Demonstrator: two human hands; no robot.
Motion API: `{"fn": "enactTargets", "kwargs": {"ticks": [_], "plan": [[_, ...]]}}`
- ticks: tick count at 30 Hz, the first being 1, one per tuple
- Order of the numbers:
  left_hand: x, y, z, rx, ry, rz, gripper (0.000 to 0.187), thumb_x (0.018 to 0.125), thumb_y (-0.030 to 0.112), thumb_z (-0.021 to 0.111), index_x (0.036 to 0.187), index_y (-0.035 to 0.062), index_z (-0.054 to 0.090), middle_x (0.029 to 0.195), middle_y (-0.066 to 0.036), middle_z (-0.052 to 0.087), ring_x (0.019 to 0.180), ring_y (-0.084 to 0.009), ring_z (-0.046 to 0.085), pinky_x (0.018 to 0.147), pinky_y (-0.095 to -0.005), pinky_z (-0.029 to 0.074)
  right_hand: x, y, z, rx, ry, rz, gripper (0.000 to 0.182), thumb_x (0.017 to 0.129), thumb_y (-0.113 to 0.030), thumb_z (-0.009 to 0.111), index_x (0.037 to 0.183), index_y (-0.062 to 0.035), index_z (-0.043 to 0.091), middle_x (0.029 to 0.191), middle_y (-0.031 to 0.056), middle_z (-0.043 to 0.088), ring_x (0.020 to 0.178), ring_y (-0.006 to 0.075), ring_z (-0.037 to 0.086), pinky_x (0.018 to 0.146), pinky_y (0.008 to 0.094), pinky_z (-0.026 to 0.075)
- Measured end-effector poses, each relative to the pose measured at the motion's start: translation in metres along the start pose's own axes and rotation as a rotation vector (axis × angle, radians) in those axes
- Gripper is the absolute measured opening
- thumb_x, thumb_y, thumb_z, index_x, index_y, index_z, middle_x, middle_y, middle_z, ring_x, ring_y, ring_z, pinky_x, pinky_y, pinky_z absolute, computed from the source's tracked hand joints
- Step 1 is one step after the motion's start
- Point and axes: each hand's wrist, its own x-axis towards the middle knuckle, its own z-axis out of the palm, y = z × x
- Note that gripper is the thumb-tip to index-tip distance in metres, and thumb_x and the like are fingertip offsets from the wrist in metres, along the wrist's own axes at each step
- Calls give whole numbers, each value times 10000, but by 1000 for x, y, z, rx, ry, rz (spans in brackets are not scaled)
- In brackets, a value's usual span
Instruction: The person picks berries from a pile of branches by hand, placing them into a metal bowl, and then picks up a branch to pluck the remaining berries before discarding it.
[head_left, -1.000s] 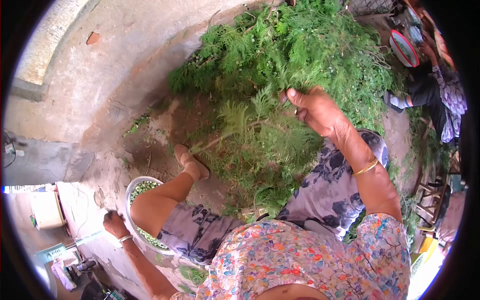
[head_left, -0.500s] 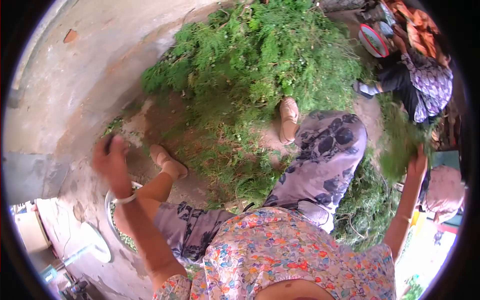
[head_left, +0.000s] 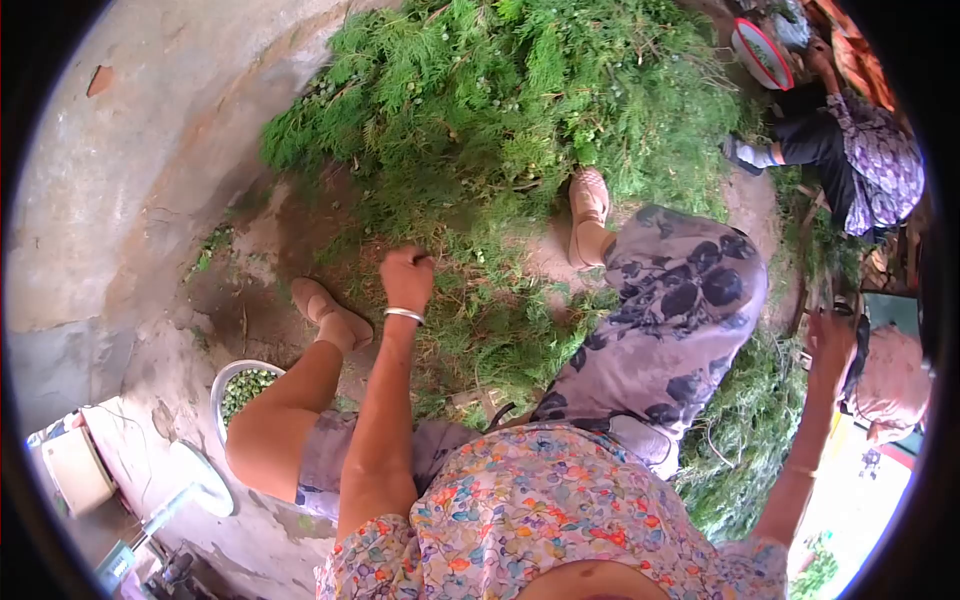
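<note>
My left hand [head_left: 407, 280], with a light bracelet at the wrist, is closed above the trampled green sprigs between my feet. What its fingers hold, if anything, is hidden. Out at the far right, my right hand [head_left: 831, 342] has its fingers apart, and no branch shows in it. It is above the edge of a second heap of cut greenery [head_left: 745, 425] beside my raised knee. In front of my feet spreads a large pile of feathery evergreen branches [head_left: 520, 110] bearing small round cones. By my left leg stands a metal bowl [head_left: 217, 405] of small green cones.
Another person [head_left: 875, 165] sits at the upper right, one hand near a red-rimmed white basin [head_left: 738, 50]. A concrete wall [head_left: 170, 150] curves along the left. A standing fan [head_left: 200, 478] is at the lower left. A pinkish cloth-like bundle [head_left: 890, 380] lies beyond my right hand.
My left hand has moved right, from beside the bowl to over the sprigs. The green branch in my right hand is gone from it, and its fingers have come apart.
</note>
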Motion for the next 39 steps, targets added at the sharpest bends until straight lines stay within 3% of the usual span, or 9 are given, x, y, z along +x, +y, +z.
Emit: {"fn": "enactTargets", "kwargs": {"ticks": [5, 9, 18, 22, 25, 27, 33, 35, 39], "plan": [[-10, -43, 65, 11, -56, -105, 110, 669, 68, 611, 736, 26, 688, 721, -176, 649, 689, -352, 638, 640, -403, 516, -78, -169, 224, -235, -505, -491, 361, 857, -192, 587, 1105, 71, 581, 936, 132, 680, 892, 177, 630, 818, 276, 473], [-11, -51, 110, 258, -167, -9, 89, 680, 73, 624, 747, 21, 651, 732, -191, 637, 690, -370, 627, 650, -432, 512, -101, -187, 307, -105, -731, -470, 315, 869, -157, 572, 1082, 75, 569, 886, 139, 667, 854, 161, 613, 804, 265, 453], [11, -50, 166, 540, -332, -247, 360, 771, 122, 662, 1095, 27, 537, 899, -238, 589, 833, -414, 612, 694, -475, 522, -108, -188, 314, -66, -808, -327, 409, 841, -260, 643, 1025, 95, 559, 803, 164, 668, 757, 189, 650, 754, 287, 491], [23, -74, 165, 582, -413, -154, 323, 761, 57, 613, 1066, 22, 513, 900, -252, 578, 744, -406, 618, 651, -451, 530, -112, -186, 312, -50, -834, -302, 456, 841, -292, 656, 1026, 109, 542, 795, 168, 661, 739, 200, 656, 682, 291, 519], [30, -75, 137, 213, -416, -212, 363, 721, -5, 600, 1077, -17, 529, 834, -230, 608, 647, -337, 635, 578, -394, 537, -114, -190, 309, -39, -842, -257, 452, 838, -289, 662, 1023, 105, 541, 793, 166, 657, 741, 202, 655, 682, 294, 520], [25, -45, 106, -620, -323, -823, 237, 732, -20, 587, 968, -28, 576, 755, -141, 628, 573, -198, 603, 505, -330, 507, -115, -190, 307, -30, -848, -241, 447, 835, -285, 667, 1020, 102, 542, 792, 166, 654, 743, 203, 655, 681, 294, 521], [38, -36, 132, -523, -487, -560, 184, 730, 104, 700, 856, -7, 626, 657, -103, 614, 627, -201, 650, 480, -309, 492, -124, -193, 307, 32, -866, -186, 448, 814, -267, 697, 1023, 97, 542, 799, 167, 654, 746, 202, 653, 686, 297, 523], [50, -29, 161, 171, -161, 18, 202, 725, 145, 707, 866, 24, 629, 720, -155, 645, 684, -284, 659, 551, -384, 519, -123, -191, 308, 63, -874, -167, 468, 798, -275, 714, 1025, 98, 543, 797, 164, 652, 739, 204, 652, 683, 306, 526], [68, -21, 178, 694, -486, -56, 241, 738, 204, 697, 894, 36, 622, 808, -196, 649, 739, -364, 640, 645, -445, 524, -122, -188, 310, 86, -854, -154, 475, 787, -265, 725, 1026, 102, 542, 792, 166, 650, 733, 211, 652, 675, 313, 529]]}}
